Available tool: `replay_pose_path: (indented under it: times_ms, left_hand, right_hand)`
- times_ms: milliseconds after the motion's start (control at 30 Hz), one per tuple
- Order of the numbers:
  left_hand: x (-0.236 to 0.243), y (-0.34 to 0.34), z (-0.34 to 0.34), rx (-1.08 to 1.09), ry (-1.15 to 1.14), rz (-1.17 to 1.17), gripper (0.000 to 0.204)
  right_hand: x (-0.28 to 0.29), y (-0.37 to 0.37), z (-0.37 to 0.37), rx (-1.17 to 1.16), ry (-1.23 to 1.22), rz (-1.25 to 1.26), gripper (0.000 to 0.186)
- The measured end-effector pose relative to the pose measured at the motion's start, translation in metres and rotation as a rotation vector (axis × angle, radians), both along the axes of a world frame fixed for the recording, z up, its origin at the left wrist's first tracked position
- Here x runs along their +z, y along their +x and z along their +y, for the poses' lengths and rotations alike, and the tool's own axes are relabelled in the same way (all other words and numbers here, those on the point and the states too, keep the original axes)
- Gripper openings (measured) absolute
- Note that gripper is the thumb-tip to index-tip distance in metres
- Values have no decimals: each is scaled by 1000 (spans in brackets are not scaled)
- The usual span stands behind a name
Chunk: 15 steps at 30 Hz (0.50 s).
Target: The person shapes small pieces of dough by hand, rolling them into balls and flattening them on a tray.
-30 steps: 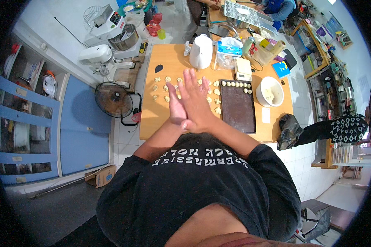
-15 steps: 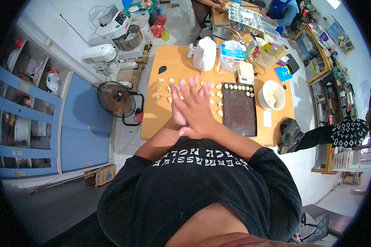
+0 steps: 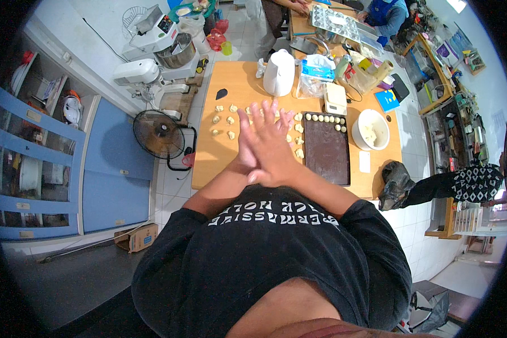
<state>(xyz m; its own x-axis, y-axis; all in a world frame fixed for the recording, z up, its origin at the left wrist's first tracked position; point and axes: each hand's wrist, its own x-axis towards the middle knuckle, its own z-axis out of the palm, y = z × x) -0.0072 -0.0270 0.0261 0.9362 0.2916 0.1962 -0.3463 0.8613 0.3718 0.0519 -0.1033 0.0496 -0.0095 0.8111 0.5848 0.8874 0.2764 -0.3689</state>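
Note:
Above the wooden table [image 3: 214,158], my right hand [image 3: 270,146] lies palm-down across my left hand [image 3: 245,147], both with fingers stretched out, palms pressed together. Whatever may lie between the palms is hidden. Rows of small pale dough pieces [image 3: 230,121] rest on the table around and behind my hands. To their right is a dark baking tray [image 3: 327,155] with several small dough balls [image 3: 321,118] along its back end. Beside the tray stand a white tub [image 3: 370,127] holding pale dough and a cream scale [image 3: 335,98].
A white jug [image 3: 278,73], plastic packs [image 3: 315,70] and bottles crowd the table's back. A standing fan [image 3: 159,133] and mixers [image 3: 135,72] are at left. Two people [image 3: 384,17] work at the far table. Another person [image 3: 473,182] with a black bag [image 3: 393,183] is at the right.
My joined hands have shifted slightly, down and then back up, the palms sliding a little against each other. The table appears marginally lower in the picture than a second ago.

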Motion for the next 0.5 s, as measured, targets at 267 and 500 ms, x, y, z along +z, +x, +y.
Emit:
replay_pose_path:
  times_ms: [267,500]
  left_hand:
    - [-34,16,-7,253,333,-58,92]
    - [32,13,-44,336,343,365,88]
  right_hand:
    - [18,4,14,-26,48,129,104]
    - [-5,6,-7,10,-85,-46,103]
